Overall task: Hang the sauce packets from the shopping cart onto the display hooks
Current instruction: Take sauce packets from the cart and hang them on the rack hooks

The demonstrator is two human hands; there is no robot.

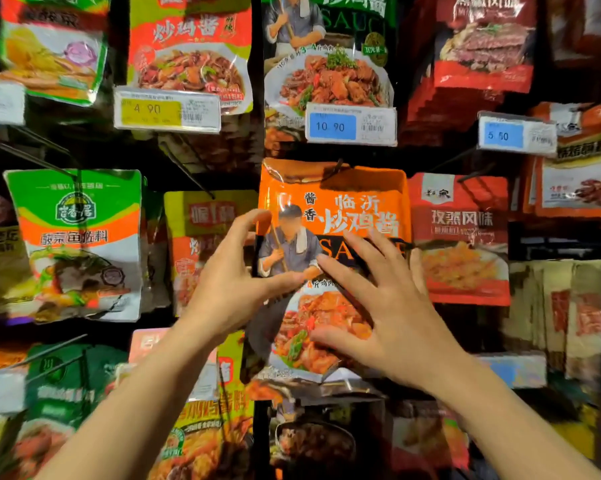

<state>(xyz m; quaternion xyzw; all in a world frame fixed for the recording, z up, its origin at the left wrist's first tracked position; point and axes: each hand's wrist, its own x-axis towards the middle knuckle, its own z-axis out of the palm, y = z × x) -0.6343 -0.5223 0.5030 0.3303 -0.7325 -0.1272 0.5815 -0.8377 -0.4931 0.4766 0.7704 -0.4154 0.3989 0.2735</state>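
An orange sauce packet (354, 202) with a cook's picture hangs on a black display hook (337, 165) at the centre of the rack. My right hand (392, 306) lies flat on the packet's front with fingers spread. At the packet's left edge is my left hand (233, 275); its thumb rests on the front and its fingers arch loosely beside the edge. The shopping cart is out of view.
Packets crowd the rack on all sides: a green and white one (80, 244) at left, a red one (461, 237) at right, a green one (330, 53) above. Price tags (351, 125) hang on the upper row. Bare hook wires (188, 168) jut out at upper left.
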